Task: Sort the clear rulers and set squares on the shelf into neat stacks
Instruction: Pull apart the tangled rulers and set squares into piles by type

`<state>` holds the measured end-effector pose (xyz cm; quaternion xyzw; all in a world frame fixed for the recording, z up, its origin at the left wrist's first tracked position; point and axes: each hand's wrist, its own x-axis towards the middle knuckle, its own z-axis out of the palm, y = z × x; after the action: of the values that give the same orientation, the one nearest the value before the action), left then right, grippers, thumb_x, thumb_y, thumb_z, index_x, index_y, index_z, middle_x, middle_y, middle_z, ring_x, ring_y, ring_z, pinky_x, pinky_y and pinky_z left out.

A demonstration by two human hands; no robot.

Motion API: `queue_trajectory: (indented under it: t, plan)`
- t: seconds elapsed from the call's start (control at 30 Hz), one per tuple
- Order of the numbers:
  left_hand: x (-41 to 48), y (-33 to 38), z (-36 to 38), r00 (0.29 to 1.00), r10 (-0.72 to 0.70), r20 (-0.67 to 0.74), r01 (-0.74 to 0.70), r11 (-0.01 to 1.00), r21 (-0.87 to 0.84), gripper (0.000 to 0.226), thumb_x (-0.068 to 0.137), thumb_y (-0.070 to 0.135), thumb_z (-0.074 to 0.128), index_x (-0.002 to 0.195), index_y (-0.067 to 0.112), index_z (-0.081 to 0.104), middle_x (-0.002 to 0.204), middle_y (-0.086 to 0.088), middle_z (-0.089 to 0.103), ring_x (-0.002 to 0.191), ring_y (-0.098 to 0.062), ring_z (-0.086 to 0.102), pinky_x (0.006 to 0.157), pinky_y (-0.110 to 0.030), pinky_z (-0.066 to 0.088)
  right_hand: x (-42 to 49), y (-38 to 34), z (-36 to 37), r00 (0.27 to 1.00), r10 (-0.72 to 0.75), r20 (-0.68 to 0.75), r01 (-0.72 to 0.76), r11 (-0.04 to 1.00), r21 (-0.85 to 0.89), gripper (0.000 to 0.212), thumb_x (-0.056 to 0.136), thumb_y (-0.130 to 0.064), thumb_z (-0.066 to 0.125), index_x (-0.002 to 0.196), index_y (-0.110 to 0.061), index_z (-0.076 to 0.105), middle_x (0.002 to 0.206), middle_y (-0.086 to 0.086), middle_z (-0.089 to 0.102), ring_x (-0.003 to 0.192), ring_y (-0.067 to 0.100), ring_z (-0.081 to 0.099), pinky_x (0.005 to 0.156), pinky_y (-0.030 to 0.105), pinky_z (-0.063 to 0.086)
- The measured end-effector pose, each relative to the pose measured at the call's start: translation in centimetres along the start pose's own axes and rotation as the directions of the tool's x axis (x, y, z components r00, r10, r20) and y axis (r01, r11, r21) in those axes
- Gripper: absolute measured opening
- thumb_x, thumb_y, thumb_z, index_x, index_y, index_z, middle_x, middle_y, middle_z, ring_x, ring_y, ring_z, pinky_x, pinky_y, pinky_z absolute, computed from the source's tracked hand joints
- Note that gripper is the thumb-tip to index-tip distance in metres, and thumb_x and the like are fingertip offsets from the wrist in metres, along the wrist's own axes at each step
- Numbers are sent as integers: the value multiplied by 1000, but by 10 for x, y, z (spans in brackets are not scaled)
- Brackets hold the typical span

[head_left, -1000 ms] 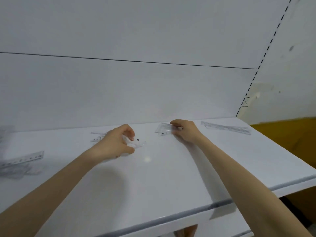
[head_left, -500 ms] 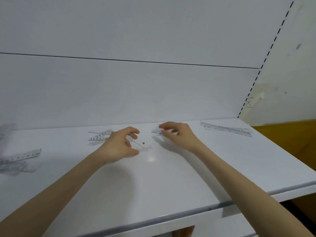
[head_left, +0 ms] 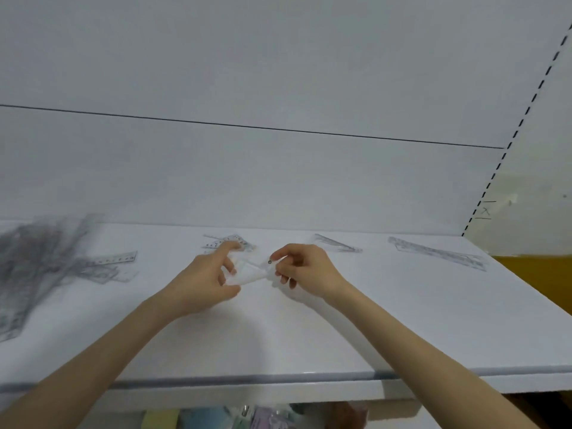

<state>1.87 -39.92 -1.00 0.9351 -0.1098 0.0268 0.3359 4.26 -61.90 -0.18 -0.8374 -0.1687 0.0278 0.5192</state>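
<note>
Both hands have closed in at mid-shelf: the right hand (head_left: 306, 267) has carried its clear plastic set square (head_left: 250, 271) across to the left hand (head_left: 204, 280). Each grip now pinches one end, probably to square edges before stacking. It hangs just above the white shelf (head_left: 309, 335), near the small stack of set squares (head_left: 230, 242).

The left hand (head_left: 210, 280) and the right hand (head_left: 305, 269) are pinching a clear set square (head_left: 250, 270) between them over the middle of the shelf (head_left: 278, 335). A blurred heap of rulers (head_left: 46, 258) is lying at the left edge. A marked set square (head_left: 229, 241) and a slim set square (head_left: 335, 243) are lying along the back edge, and long rulers (head_left: 439, 252) are lying near the back right corner.
</note>
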Motion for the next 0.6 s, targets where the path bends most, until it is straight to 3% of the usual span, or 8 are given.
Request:
queue_trajectory:
  t: [0.1,0.27,0.37,0.47,0.6]
  plan:
    - [-24,-26,-20,993,-101,-68,107,990,88,46,80,21,66,119,34,44,94,13,60,78,-7,61,75,-30,52,10,-1,14,997,32,-76,-30,999,21,21,86,3,55,101,-7,67,68,5,65,52,4,59,51,18,48]
    - [-57,-47,-47,978,-136,-160,167,965,201,23,84,22,63,97,38,52,94,11,61,82,-11,58,75,-31,50,54,1,43,971,137,-194,-132,991,37,22,87,0,51,97,-14,65,72,8,67,63,15,62,60,23,50]
    - [-74,-52,-55,980,-114,-163,172,895,411,21,91,30,55,112,31,53,106,12,55,95,-7,48,81,-27,45,83,2,65,969,138,-203,-149,988,-44,23,86,-4,49,100,-15,63,83,10,70,75,19,63,66,23,48]
    - [-82,-57,-61,977,-105,-188,186,850,494,26,94,32,49,120,28,50,112,13,50,106,-7,45,85,-26,43,99,2,79,971,98,-218,-152,956,-251,24,88,-14,48,105,-20,64,102,8,67,93,26,62,79,30,49]
    - [-88,-64,-67,971,-120,-208,212,837,505,26,94,32,49,119,27,51,113,12,51,108,-7,46,86,-25,42,102,1,85,973,-24,-228,-117,802,-586,27,90,-22,47,111,-17,63,109,8,60,102,28,58,81,33,47]
